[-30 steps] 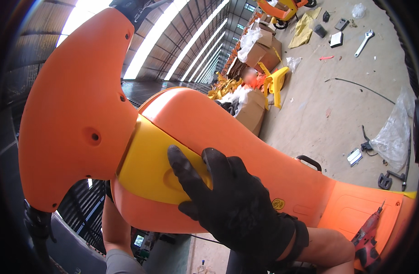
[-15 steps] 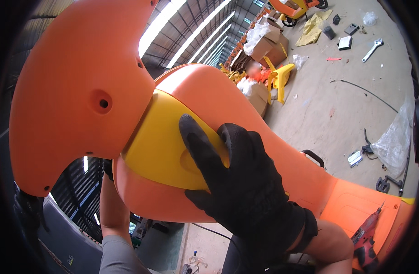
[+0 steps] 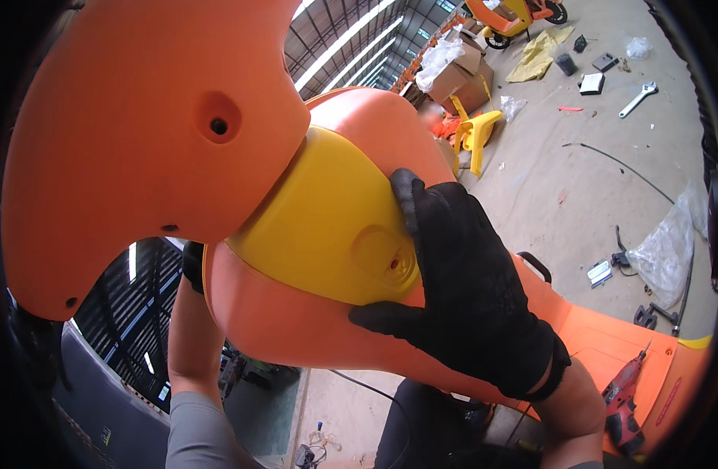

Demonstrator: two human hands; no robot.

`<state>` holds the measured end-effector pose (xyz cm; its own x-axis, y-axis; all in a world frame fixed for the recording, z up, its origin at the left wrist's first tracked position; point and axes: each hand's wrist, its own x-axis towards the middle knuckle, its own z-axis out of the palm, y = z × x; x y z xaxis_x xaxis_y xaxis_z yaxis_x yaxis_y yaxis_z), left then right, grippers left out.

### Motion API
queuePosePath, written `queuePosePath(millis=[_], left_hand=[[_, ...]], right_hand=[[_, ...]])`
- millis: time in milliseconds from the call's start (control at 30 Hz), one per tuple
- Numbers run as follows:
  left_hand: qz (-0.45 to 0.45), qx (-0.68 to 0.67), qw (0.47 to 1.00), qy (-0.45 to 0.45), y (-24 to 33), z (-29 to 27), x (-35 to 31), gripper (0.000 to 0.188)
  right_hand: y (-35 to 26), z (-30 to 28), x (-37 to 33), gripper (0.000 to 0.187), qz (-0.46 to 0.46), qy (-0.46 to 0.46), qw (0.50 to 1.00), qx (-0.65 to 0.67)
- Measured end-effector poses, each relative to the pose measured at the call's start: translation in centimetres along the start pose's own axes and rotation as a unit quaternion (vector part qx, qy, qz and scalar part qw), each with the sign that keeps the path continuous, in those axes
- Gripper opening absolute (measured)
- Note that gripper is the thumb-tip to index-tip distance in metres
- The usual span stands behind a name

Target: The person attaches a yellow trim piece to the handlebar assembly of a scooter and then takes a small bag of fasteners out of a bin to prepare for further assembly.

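A yellow panel [image 3: 316, 211] sits between the orange body shell [image 3: 288, 332] and a large orange cover with screw holes [image 3: 132, 148], which looks like the handlebar end of a scooter. My right hand [image 3: 476, 285], in a black glove, rests across the lower part of the panel. Its thumb and fingers are spread apart on either side, and a round recess with a small reddish hole shows beside them. My left hand [image 3: 193, 267], also gloved in black, reaches up behind the orange shell. Only a sliver of it shows; its fingers are hidden.
A red power screwdriver [image 3: 626, 399] lies on the orange footboard [image 3: 585, 344] at the lower right. On the floor are an adjustable wrench [image 3: 639, 100], a plastic bag [image 3: 662, 262], a black cable [image 3: 624, 166] and a pedal [image 3: 645, 316]. Cardboard boxes [image 3: 462, 86] stand farther off.
My right hand has slid right and down over the yellow panel, uncovering the round recess. The orange cover now appears larger and farther right. My left hand stays behind the shell.
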<state>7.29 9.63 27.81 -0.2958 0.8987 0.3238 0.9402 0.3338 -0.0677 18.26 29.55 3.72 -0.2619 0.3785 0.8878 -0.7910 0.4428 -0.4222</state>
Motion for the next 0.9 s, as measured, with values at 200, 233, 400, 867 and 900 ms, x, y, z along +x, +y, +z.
queuePosePath(millis=[200,233,400,867,900], left_hand=[[-0.014,-0.019,1.000,-0.001,-0.6,0.4,0.3,0.066],[-0.014,-0.024,1.000,0.000,-0.7,0.4,0.3,0.067],[-0.010,-0.047,0.999,0.000,-1.0,0.9,1.0,0.070],[-0.097,-0.393,0.909,-0.095,4.8,1.2,-3.6,0.078],[-0.097,-0.411,0.900,-0.108,6.0,1.8,-4.7,0.079]], right_hand=[[1.3,-2.0,0.5,0.076,0.016,-0.051,0.998,0.023],[1.4,-2.2,0.6,0.071,0.031,-0.054,0.997,0.042],[2.1,-2.4,0.6,0.066,0.089,-0.081,0.982,0.146],[-3.3,0.9,4.3,0.080,-0.102,0.092,0.986,-0.097],[-3.4,1.1,4.3,0.080,-0.106,0.095,0.984,-0.108]])
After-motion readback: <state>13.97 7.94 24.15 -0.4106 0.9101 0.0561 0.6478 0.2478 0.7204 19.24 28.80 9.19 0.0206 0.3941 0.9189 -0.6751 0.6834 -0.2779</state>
